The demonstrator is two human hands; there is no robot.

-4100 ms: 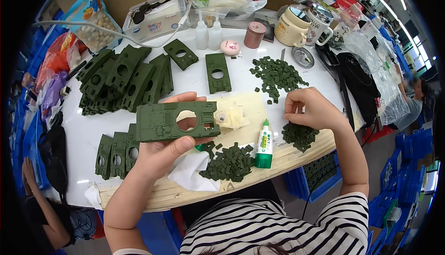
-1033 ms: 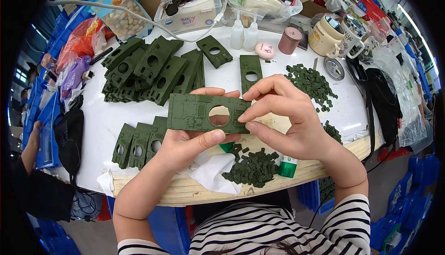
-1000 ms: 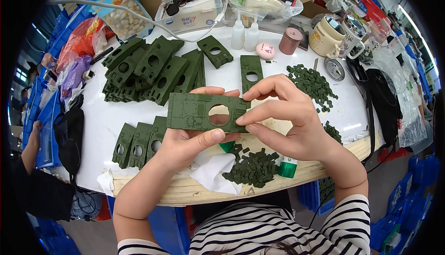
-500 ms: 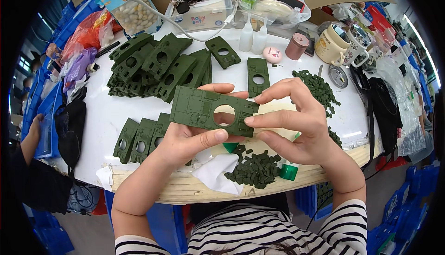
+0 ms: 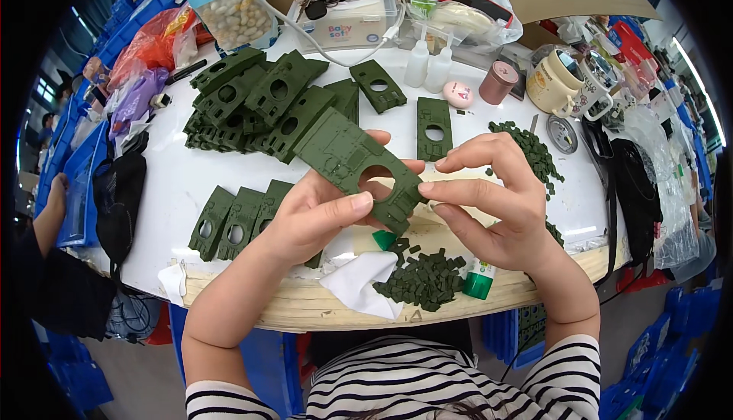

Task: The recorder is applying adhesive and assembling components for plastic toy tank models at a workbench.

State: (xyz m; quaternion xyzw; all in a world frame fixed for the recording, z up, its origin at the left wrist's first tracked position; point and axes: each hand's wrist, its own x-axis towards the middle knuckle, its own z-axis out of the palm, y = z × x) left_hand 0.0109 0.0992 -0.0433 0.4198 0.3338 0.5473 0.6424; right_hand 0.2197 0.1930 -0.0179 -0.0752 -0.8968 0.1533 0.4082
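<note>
Beyond the table's (image 5: 298, 302) near edge, left fingers (image 5: 353, 207) grasp a green hull (image 5: 343, 154); right fingers (image 5: 462, 191) touch its end, any pinch unclear; this fingertip step seemingly calls for steadiness

The toy tank hull (image 5: 340, 153) looks like matt green plastic, its top rough with moulded relief. The small rectangular pieces (image 5: 424, 279) have the same dull plastic look. The counter (image 5: 168, 183) is smooth, glossy white, with a bare, grained wooden edge (image 5: 294, 304). The 2 squeeze bottles (image 5: 417, 65) are smooth translucent plastic; the grey disc (image 5: 562, 136) looks like shiny metal; the white wipe (image 5: 359, 282) is matt, cloth or paper.
</note>
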